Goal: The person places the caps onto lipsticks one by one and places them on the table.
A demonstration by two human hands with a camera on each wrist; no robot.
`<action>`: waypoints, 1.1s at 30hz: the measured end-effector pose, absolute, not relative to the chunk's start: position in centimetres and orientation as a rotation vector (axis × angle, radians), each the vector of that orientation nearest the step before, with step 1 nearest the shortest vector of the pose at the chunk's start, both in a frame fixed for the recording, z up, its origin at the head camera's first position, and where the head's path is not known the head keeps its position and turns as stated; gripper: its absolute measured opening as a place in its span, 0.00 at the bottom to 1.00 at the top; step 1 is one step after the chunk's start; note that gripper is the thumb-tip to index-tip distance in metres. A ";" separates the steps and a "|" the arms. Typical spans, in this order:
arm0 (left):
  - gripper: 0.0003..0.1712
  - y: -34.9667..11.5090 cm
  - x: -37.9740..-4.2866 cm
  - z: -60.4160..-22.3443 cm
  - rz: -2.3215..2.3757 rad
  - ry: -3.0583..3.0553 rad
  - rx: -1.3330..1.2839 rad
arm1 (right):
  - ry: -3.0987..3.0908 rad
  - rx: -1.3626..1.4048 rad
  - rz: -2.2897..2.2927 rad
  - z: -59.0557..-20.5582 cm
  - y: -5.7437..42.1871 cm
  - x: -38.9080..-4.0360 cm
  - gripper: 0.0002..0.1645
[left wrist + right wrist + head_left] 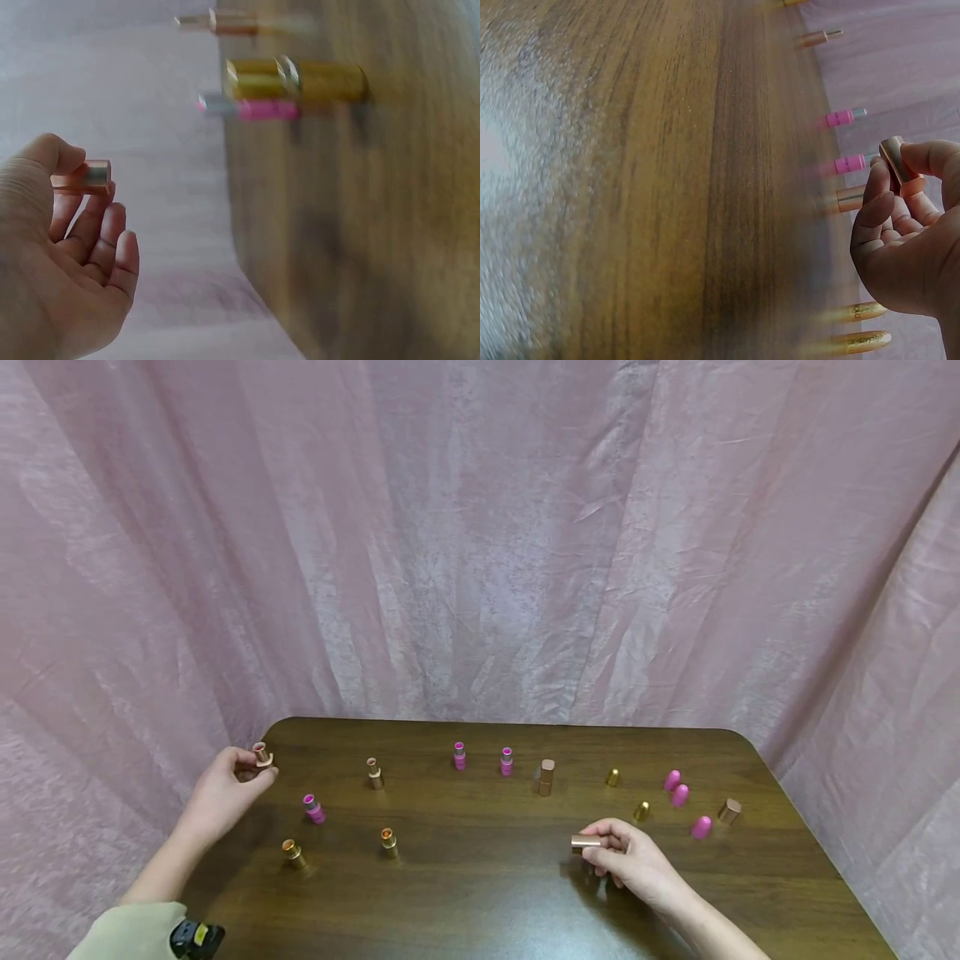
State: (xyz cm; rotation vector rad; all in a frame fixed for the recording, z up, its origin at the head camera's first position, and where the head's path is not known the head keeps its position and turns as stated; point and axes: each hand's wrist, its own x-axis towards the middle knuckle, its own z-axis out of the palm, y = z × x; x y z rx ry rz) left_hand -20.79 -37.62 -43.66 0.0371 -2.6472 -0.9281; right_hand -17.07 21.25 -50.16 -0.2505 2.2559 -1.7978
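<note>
At the table's far left corner my left hand (222, 793) pinches an uncapped rose-gold lipstick tube (262, 755) between thumb and fingers, above the tabletop. The left wrist view shows the same tube (96, 177), partly hidden by the thumb. Nearest to that hand stands an uncapped pink lipstick tube (313, 809). Toward the front right, my right hand (636, 865) grips a rose-gold lipstick cap (585, 842), tilted sideways and raised off the wood. In the right wrist view the cap (900, 166) sits between thumb and fingers.
On the dark wooden table (480, 893) stand a rose-gold tube (375, 773), gold tubes (389, 843), and pink tubes (460, 756). A capped-looking rose-gold lipstick (546, 777) stands mid-table. Rightward are gold caps (641, 811), pink caps (701, 827) and a rose-gold cap (729, 811). Pink curtains (480, 543) hang behind.
</note>
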 end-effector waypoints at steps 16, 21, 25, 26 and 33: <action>0.12 -26.5 -19.1 -39.2 -0.930 -2.778 -0.304 | 2.261 -0.262 -1.821 -50.3 21.7 -17.0 0.21; 0.12 -22.4 -18.9 -39.1 -0.794 -2.746 -0.462 | 2.262 -0.244 -1.829 -50.1 21.8 -16.8 0.22; 0.13 -19.4 -18.6 -39.7 -0.745 -2.727 -0.583 | 2.268 -0.236 -1.827 -50.1 21.8 -16.8 0.22; 0.13 -18.7 -18.5 -40.0 -0.739 -2.721 -0.617 | 2.269 -0.234 -1.829 -50.1 21.8 -16.8 0.22; 0.13 -14.9 -18.1 -43.5 -0.787 -2.692 -0.812 | 2.273 -0.244 -1.851 -50.3 21.6 -16.6 0.21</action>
